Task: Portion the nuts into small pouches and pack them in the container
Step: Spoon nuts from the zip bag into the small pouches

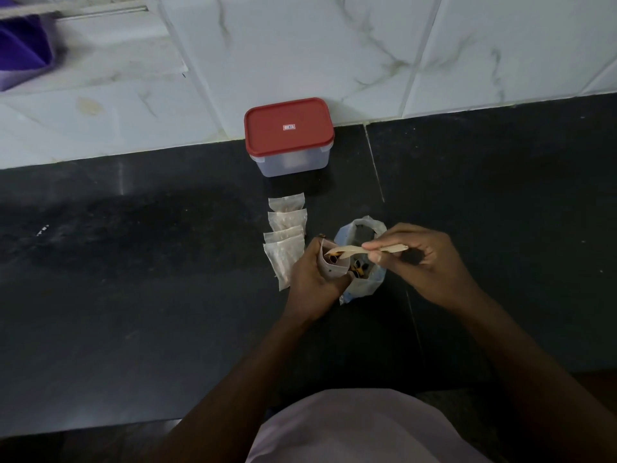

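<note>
Centrally, the left hand (309, 277) gripped a small pouch (334, 267), fingers curled round it, just beside the open bag of nuts (365, 284) on the dark counter (133, 262). The right hand (425, 262) pinched a pale spoon (354, 251), its bowl at the pouch's mouth. More pouches (286, 235) lay overlapping in a row near the lidded container (288, 135).

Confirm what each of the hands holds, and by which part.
Left hand grips a small clear plastic pouch around its body; right hand pinches a pale flat spoon by its handle.

Pale pinkish shirt (360, 426) (plain, smooth fabric) over torso; left forearm (247, 369), right forearm (524, 349) bare.
</note>
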A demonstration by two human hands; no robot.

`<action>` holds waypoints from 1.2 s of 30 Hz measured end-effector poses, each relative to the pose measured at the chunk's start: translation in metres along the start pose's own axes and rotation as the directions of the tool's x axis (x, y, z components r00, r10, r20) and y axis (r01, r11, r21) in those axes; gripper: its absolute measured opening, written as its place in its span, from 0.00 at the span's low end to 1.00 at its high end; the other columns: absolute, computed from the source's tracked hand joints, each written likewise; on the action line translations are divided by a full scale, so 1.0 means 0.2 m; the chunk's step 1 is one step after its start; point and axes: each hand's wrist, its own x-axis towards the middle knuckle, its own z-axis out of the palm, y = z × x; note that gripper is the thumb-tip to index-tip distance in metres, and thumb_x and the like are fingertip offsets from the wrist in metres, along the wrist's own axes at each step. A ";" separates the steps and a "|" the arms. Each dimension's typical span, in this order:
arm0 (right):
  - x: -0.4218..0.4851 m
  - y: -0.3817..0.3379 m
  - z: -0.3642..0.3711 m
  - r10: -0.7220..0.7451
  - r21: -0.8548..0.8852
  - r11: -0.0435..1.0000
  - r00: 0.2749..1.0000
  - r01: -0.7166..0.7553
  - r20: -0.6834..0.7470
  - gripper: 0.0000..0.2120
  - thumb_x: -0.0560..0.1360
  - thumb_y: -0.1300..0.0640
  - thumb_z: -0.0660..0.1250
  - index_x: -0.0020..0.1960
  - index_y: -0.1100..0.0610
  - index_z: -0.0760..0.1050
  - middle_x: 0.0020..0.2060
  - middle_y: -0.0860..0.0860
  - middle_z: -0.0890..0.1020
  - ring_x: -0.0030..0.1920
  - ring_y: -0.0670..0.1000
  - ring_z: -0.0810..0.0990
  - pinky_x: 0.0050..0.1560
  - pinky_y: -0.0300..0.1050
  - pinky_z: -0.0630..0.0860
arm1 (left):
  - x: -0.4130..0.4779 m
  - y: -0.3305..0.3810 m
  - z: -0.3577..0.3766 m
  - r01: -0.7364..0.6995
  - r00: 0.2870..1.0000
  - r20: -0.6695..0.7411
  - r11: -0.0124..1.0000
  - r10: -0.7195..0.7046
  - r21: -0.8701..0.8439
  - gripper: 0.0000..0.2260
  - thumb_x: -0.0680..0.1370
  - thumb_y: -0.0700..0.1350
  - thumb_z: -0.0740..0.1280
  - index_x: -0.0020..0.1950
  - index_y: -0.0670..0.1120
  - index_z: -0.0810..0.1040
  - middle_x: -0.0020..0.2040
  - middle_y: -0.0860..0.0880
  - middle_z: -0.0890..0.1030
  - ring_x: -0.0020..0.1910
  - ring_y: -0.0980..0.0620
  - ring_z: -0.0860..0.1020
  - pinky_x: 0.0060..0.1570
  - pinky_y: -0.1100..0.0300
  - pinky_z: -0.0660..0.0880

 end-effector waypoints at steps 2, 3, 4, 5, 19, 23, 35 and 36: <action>0.00 -0.02 -0.01 -0.068 -0.009 0.998 0.997 0.068 -0.020 0.11 0.76 0.55 0.72 0.57 0.54 0.85 0.49 0.44 0.84 0.49 0.50 0.83 0.47 0.49 0.81 | 0.01 0.00 0.00 -0.002 1.000 -0.001 1.000 0.002 -0.011 0.18 0.71 0.35 0.76 0.54 0.50 0.75 0.47 0.55 0.81 0.49 0.60 0.80 0.48 0.67 0.78; 0.00 -0.01 -0.01 -0.085 -0.025 0.996 0.996 0.084 -0.016 0.11 0.76 0.55 0.72 0.57 0.55 0.85 0.49 0.45 0.84 0.50 0.50 0.83 0.47 0.47 0.81 | 0.01 0.00 0.00 -0.002 1.000 -0.005 1.000 0.002 -0.016 0.18 0.71 0.34 0.76 0.54 0.50 0.75 0.47 0.53 0.81 0.49 0.58 0.80 0.47 0.65 0.78; 0.00 -0.01 0.00 -0.091 -0.070 0.993 0.996 0.091 0.005 0.11 0.76 0.55 0.73 0.57 0.54 0.85 0.49 0.45 0.84 0.50 0.49 0.83 0.47 0.48 0.81 | 0.01 0.00 0.00 -0.005 1.000 -0.010 1.000 0.004 -0.019 0.17 0.71 0.34 0.76 0.53 0.49 0.76 0.47 0.52 0.81 0.48 0.57 0.80 0.47 0.64 0.78; 0.00 0.00 0.00 -0.093 -0.141 0.985 0.995 0.096 0.032 0.11 0.76 0.54 0.73 0.58 0.52 0.85 0.49 0.45 0.84 0.50 0.49 0.82 0.46 0.50 0.81 | 0.02 -0.01 0.00 -0.012 1.000 -0.013 1.000 0.012 -0.019 0.17 0.70 0.33 0.75 0.52 0.49 0.75 0.46 0.51 0.80 0.46 0.56 0.80 0.45 0.64 0.78; 0.00 0.03 -0.02 -0.002 -0.038 0.999 0.986 -0.004 -0.167 0.08 0.76 0.58 0.74 0.55 0.54 0.85 0.45 0.48 0.86 0.48 0.50 0.84 0.49 0.50 0.82 | 0.02 0.00 0.00 0.025 0.999 -0.017 0.998 -0.026 -0.058 0.18 0.72 0.35 0.76 0.52 0.53 0.75 0.48 0.54 0.82 0.50 0.56 0.81 0.49 0.59 0.82; 0.00 0.10 -0.04 0.142 0.086 0.989 0.954 -0.123 -0.265 0.09 0.77 0.55 0.71 0.54 0.57 0.84 0.46 0.48 0.87 0.48 0.50 0.85 0.50 0.49 0.83 | 0.03 -0.02 0.00 0.069 0.997 -0.023 0.998 -0.069 -0.006 0.18 0.73 0.39 0.77 0.53 0.56 0.74 0.50 0.56 0.80 0.50 0.64 0.79 0.47 0.67 0.78; 0.01 0.31 0.00 0.196 -0.164 0.957 0.953 -0.237 -0.232 0.06 0.79 0.50 0.69 0.54 0.49 0.83 0.46 0.43 0.84 0.45 0.43 0.82 0.45 0.44 0.81 | 0.00 -0.10 0.02 0.157 0.986 -0.069 0.981 -0.150 0.111 0.18 0.71 0.40 0.78 0.53 0.55 0.73 0.52 0.54 0.80 0.51 0.59 0.79 0.51 0.58 0.81; 0.01 0.33 0.01 0.189 -0.181 0.956 0.957 -0.230 -0.221 0.06 0.79 0.51 0.69 0.54 0.49 0.83 0.47 0.43 0.84 0.45 0.43 0.83 0.46 0.44 0.81 | -0.01 -0.10 0.03 0.144 0.988 -0.074 0.982 -0.135 0.126 0.19 0.71 0.41 0.78 0.51 0.57 0.73 0.51 0.55 0.79 0.51 0.59 0.79 0.50 0.60 0.81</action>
